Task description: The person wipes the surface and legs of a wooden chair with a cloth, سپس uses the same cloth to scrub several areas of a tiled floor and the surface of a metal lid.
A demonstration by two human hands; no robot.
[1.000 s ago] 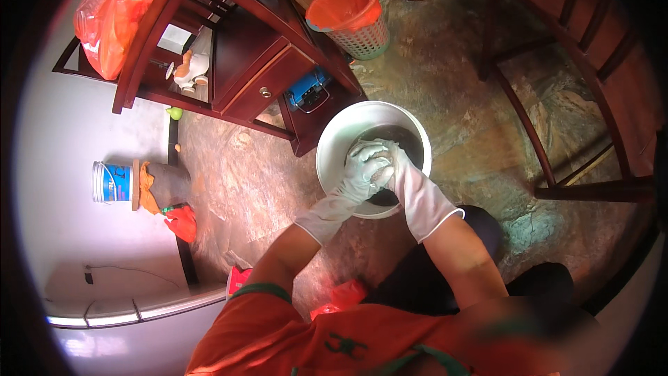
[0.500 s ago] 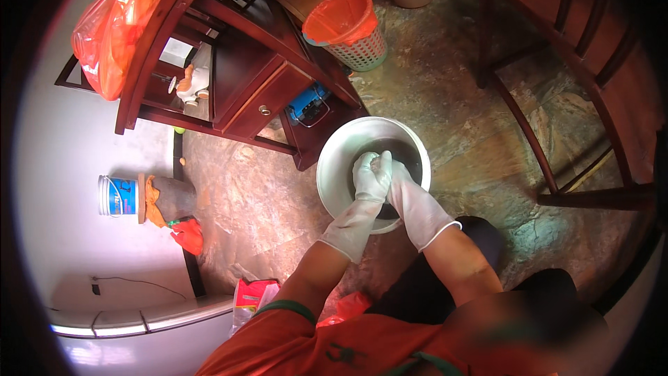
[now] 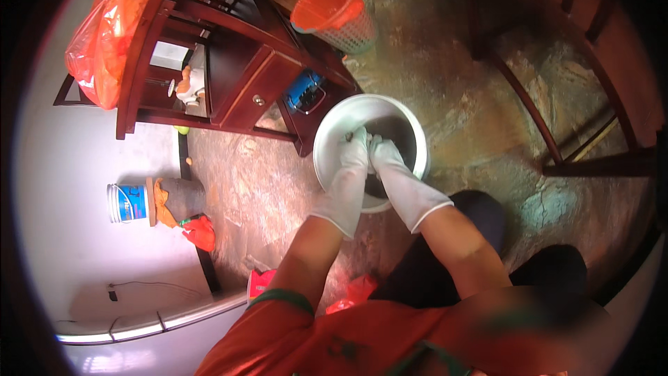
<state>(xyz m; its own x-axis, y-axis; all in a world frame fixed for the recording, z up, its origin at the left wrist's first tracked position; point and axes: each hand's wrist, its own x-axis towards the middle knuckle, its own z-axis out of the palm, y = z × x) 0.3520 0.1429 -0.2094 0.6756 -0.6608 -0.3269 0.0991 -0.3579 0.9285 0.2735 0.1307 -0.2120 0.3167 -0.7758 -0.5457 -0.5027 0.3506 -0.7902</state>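
Note:
A white round bucket (image 3: pixel 325 167) stands on the floor in front of me, with something dark in it that I cannot make out. Both my hands wear long whitish rubber gloves and reach inside the bucket. My left hand (image 3: pixel 355 147) is closed, and a small dark bit shows at its fingers. Close beside it, fingers curled toward the left, is my right hand (image 3: pixel 384 154). What the two hands grip is mostly hidden by the gloves.
A dark red wooden cabinet (image 3: pixel 240 101) stands just beyond the bucket, a blue case (image 3: pixel 304 90) on its low shelf. Behind is a lattice bin (image 3: pixel 351 31) with a red liner. A wooden chair (image 3: pixel 591 168) is at right; a blue-white pail (image 3: pixel 129 203) at left.
The clasped hands have drawn slightly apart, the left one moving toward the bucket's left side. The whole view has shifted a little, so the bucket appears higher.

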